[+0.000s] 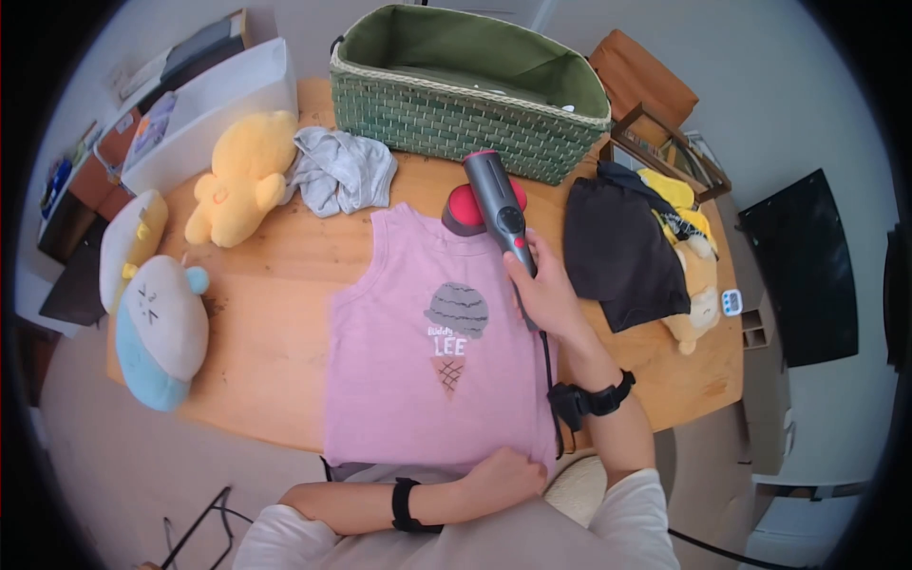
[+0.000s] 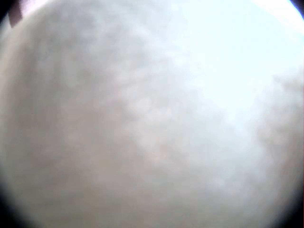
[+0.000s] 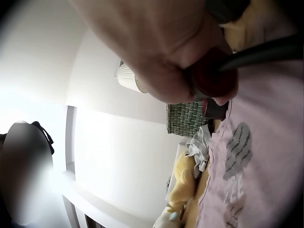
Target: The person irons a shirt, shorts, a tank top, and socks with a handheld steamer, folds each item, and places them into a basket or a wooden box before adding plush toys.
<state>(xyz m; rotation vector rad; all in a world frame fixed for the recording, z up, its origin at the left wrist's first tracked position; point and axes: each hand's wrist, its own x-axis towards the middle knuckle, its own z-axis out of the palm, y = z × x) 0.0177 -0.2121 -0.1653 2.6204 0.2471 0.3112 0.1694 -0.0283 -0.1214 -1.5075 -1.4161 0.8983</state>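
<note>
Holding what looks like a handheld steamer [image 1: 495, 195] at the neckline of a pink tank top [image 1: 394, 323], right hand [image 1: 546, 288] has its grip clamped round the handle. Tank top lies spread on the wooden worktop [image 1: 261, 328], mid-frame in the head view, neck at 12 o'clock, hem at 6 by the near edge. Left hand [image 1: 503, 480] sits by the hem, between 5 and 6 o'clock, fingers hidden; can't tell if its grip is apart or pinching cloth. Left wrist view is a pale blur, no help. Head contact with the fabric also unclear.

Doing it well, my judgement: lay the steamer's face flat, glide in slow strokes from 12 toward 6, no parking on one spot. Light tension from the hem toward 6 should stop the cloth bunching; fingers well out of the path, since the head is probably hot. Go lightly over the ice-cream print [image 1: 457, 306], which might not like heat. Cord [image 1: 548, 375] trails along the shirt's 3-to-5 o'clock edge and could drag new creases; hold it off. Green basket [image 1: 446, 114] at 12 limits reach past the collar, so mind the far end.
</note>
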